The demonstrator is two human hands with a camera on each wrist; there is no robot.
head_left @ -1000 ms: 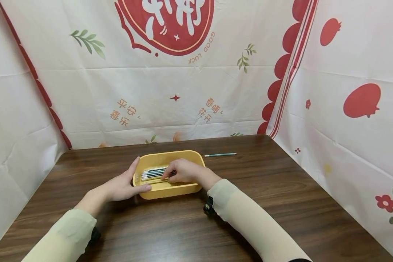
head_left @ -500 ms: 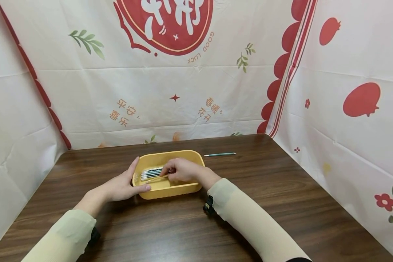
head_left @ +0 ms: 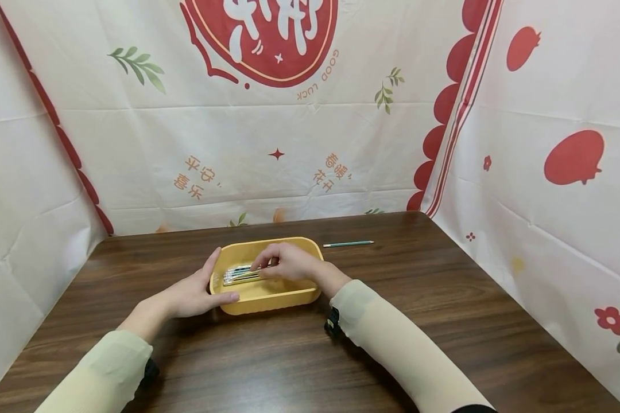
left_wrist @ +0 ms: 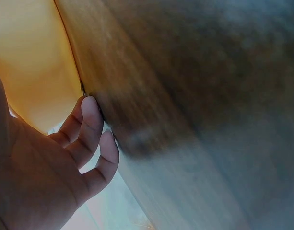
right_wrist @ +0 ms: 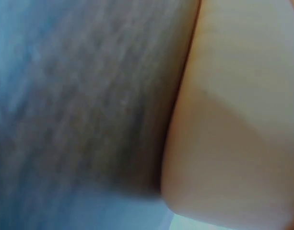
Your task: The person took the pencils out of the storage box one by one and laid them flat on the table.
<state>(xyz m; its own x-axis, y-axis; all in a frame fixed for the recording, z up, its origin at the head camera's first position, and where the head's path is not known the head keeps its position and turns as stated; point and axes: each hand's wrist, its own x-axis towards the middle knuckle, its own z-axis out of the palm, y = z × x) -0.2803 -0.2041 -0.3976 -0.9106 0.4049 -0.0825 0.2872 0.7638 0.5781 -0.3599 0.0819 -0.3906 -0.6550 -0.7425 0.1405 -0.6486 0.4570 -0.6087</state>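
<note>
A yellow plastic box point(head_left: 274, 301) stands on the table. At its left end my left hand point(head_left: 193, 293) holds it, the thumb over the near wall and the fingers around the outside. The left wrist view shows those curled fingers point(left_wrist: 91, 117) against the box's wall point(left_wrist: 36, 57). Inside lie several dark green and white pencils point(head_left: 236, 274) side by side. My right hand point(head_left: 289, 263) is over the box and pinches a yellow pencil point(head_left: 253, 275) just above them. The far ends of the pencils are hidden behind that hand. Only the box's outer wall point(right_wrist: 233, 143) shows in the right wrist view.
A teal pencil point(head_left: 348, 244) lies on the brown wooden table point(head_left: 248, 367), behind and to the right of the box. Patterned white cloth point(head_left: 289, 132) hangs at the back and along both sides.
My right hand has risen slightly and shifted toward the back of the box, lifting the yellow pencil from the near side onto or over the green ones. My left hand and the box stay put.
</note>
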